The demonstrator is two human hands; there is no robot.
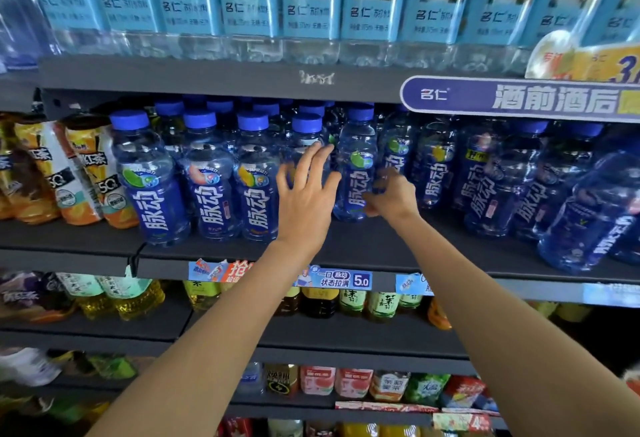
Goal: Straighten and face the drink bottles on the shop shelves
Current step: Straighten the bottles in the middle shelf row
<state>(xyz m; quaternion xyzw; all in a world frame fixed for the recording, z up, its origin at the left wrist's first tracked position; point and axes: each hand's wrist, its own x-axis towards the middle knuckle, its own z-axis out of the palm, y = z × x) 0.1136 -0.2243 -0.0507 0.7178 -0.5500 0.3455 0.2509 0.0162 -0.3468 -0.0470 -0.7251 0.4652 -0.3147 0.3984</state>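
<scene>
Shelf (363, 246) bottle (355, 173) (upright) in right hand (393, 196)

Four dark grey metal shelves (214, 77) are seen, one above the other. On the top one, clear plastic bottles w/ light blue labels (308, 4) are lined up in a row, touching side by side. On the 2nd shelf (367, 246), see-through blue bottles w/ blue caps (207, 173) are stood upright in rows, front to back. Orange and white bottles (86, 173) are packed just beside them on the left, tilted. Paper price tags (332, 277) are stuck on the front edge of this shelf. On the 3rd shelf (346, 336), yellow and green tea bottles (353, 301) are kept. Small mixed drinks, pink, green and red (353, 383), are set on the lowest shelf.
</scene>
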